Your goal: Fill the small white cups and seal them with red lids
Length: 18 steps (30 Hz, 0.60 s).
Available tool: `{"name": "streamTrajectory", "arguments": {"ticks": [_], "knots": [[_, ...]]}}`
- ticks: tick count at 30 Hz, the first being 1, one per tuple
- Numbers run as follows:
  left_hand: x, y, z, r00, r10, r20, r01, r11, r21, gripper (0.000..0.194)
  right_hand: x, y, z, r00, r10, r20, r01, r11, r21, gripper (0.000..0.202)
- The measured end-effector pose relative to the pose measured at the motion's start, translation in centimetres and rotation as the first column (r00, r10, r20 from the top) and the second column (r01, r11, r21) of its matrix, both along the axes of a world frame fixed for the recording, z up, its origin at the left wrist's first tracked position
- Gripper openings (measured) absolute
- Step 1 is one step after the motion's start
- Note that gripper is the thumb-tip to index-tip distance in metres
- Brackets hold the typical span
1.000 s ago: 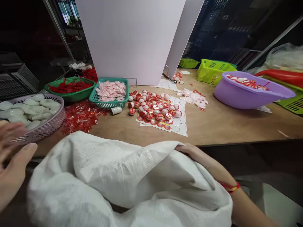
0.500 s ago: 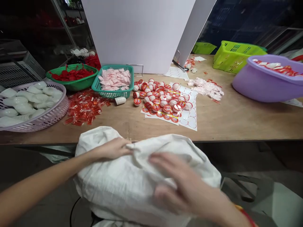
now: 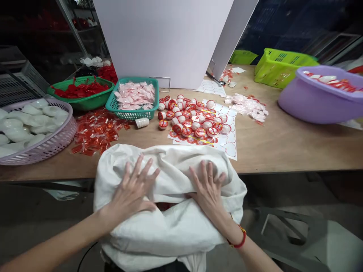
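A large white cloth sack (image 3: 170,230) bulges at the table's front edge, with a narrow dark opening in its middle. My left hand (image 3: 133,189) lies on the sack's left part, fingers spread. On the right part rests my right hand (image 3: 208,187), fingers also spread, with a red band on the wrist. Neither hand holds anything. Beyond the sack, many white cups with red round lids (image 3: 195,119) lie piled on printed sticker sheets (image 3: 231,139). A white stack of cups (image 3: 142,122) lies on its side left of them.
On the wooden table (image 3: 283,151) stand a purple basin (image 3: 317,98), a lime basket (image 3: 278,71), a teal basket (image 3: 133,113), a green basket (image 3: 82,102) and a lilac basket (image 3: 56,139). Red packets (image 3: 96,130) lie between. A grey stool (image 3: 334,241) is at the lower right.
My left hand has let go of the gathered cloth and spread out. My right hand has moved up and forward onto the sack. The sack's top has shifted and a dark opening now shows.
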<state>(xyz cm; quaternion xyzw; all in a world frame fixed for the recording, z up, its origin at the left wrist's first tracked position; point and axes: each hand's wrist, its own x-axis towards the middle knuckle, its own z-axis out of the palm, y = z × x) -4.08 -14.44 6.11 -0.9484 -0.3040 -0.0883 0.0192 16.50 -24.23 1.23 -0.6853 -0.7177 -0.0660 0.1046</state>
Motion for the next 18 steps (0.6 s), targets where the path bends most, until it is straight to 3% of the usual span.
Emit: {"name": "streamTrajectory", "arguments": {"ticks": [2, 4, 7, 9, 11, 12, 13, 14, 15, 16, 17, 18], "knots": [[-2.0, -0.7, -1.6, 0.995, 0.084, -0.044, -0.084, 0.996, 0.013, 0.073, 2.0, -0.1, -2.4, 0.993, -0.091, 0.071, 0.086, 0.994, 0.061, 0.051], [-3.8, -0.4, -2.8, 0.977, 0.213, -0.021, -0.212, 0.977, 0.017, 0.055, 3.5, -0.7, -3.3, 0.996, -0.059, 0.063, 0.052, 0.993, 0.102, 0.045], [-6.2, 0.6, -2.9, 0.970, 0.241, 0.036, -0.232, 0.958, -0.166, 0.034, 4.6, -2.1, -2.1, 0.985, 0.086, -0.150, -0.080, 0.996, 0.046, 0.043], [-7.6, 1.2, -2.0, 0.966, 0.260, 0.004, -0.236, 0.884, -0.403, 0.035, 4.9, -2.8, -0.9, 0.910, 0.078, -0.407, -0.145, 0.980, -0.138, 0.041], [-8.4, 1.8, -1.0, 0.956, 0.265, -0.127, -0.283, 0.716, -0.638, 0.034, 5.1, -2.5, -0.4, 0.801, -0.091, -0.592, -0.214, 0.880, -0.424, 0.031], [-8.5, 2.0, -0.7, 0.942, 0.252, -0.220, -0.332, 0.634, -0.699, 0.035, 5.1, -2.0, -0.6, 0.765, -0.218, -0.606, -0.224, 0.793, -0.567, 0.026], [-8.2, 2.2, -0.5, 0.919, 0.249, -0.307, -0.395, 0.598, -0.697, 0.035, 5.1, -1.1, -1.1, 0.749, -0.332, -0.573, -0.212, 0.700, -0.682, 0.021], [-7.6, 2.2, -0.4, 0.886, 0.274, -0.374, -0.459, 0.626, -0.631, 0.034, 5.0, -0.1, -1.8, 0.748, -0.415, -0.518, -0.179, 0.625, -0.760, 0.018], [-6.7, 2.0, -0.4, 0.865, 0.327, -0.382, -0.492, 0.707, -0.508, 0.031, 4.9, 1.0, -2.7, 0.756, -0.465, -0.461, -0.138, 0.574, -0.807, 0.017], [-5.8, 1.5, -0.5, 0.890, 0.336, -0.308, -0.438, 0.818, -0.373, 0.027, 4.7, 2.1, -3.6, 0.769, -0.484, -0.417, -0.103, 0.549, -0.829, 0.016], [-4.8, 0.7, -0.6, 0.947, 0.253, -0.196, -0.299, 0.918, -0.260, 0.028, 4.6, 3.2, -4.4, 0.786, -0.479, -0.390, -0.085, 0.542, -0.836, 0.018], [-3.9, -0.5, -0.9, 0.992, 0.079, -0.103, -0.098, 0.976, -0.196, 0.032, 4.4, 4.1, -5.2, 0.806, -0.461, -0.373, -0.074, 0.546, -0.835, 0.021]]}}
